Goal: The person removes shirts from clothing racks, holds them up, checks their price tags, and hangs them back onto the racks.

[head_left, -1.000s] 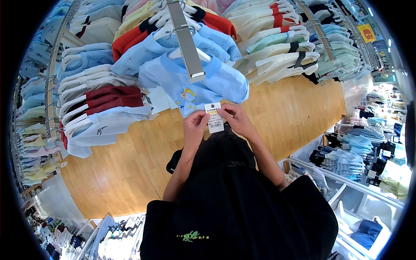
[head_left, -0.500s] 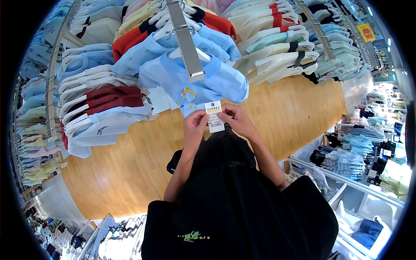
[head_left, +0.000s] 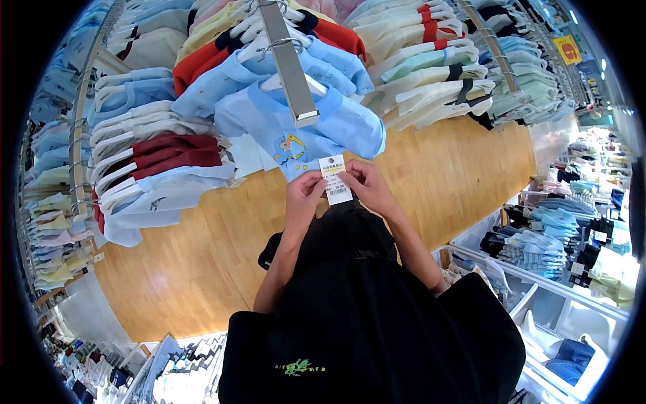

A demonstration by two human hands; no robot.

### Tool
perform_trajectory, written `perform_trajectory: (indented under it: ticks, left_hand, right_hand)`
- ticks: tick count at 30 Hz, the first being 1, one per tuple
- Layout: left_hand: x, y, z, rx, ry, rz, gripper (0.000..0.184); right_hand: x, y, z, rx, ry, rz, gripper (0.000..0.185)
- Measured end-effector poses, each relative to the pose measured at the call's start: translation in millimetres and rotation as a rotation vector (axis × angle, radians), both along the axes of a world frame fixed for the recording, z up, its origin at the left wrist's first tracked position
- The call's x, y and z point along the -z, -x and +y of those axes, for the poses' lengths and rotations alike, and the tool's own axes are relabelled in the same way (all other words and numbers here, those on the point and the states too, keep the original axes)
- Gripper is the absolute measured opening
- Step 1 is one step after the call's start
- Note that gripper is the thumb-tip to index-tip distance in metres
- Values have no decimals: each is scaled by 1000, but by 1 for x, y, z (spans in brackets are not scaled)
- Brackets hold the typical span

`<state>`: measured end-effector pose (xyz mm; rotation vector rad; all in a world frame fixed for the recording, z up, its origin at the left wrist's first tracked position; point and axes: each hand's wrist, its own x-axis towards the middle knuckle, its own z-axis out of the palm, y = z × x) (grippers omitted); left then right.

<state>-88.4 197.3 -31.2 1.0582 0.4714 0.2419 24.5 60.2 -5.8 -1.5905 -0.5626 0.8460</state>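
Note:
A white price tag point(head_left: 336, 182) with a barcode and a small hole at its top is held between my two hands, its printed side facing me. My left hand point(head_left: 304, 193) pinches its left edge. On the right edge, my right hand point(head_left: 367, 186) grips with thumb and fingers. Just beyond the tag hangs a light blue T-shirt point(head_left: 343, 124) with a yellow cartoon print, on a white hanger at the front of a metal rail point(head_left: 291, 74). The shirt's lower hem is close to my fingers. Whether the tag is attached to it I cannot tell.
Dark red shirts point(head_left: 176, 155) and pale ones hang on a rail to the left. Cream shirts point(head_left: 431, 94) hang at the right. Wooden floor point(head_left: 195, 269) lies below. A white bin point(head_left: 562, 337) with folded denim stands at lower right.
The price tag has shifted slightly and tilts a little differently between my fingers. Both hands keep their hold, and the hanging shirts look almost the same.

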Motion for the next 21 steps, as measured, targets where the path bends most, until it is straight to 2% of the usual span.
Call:
perform_trajectory:
  ticks: [21]
  left_hand:
    - [-2,-2,2,14,30,16,10]
  right_hand:
    - [-1,-1,4,11,9,10,17]
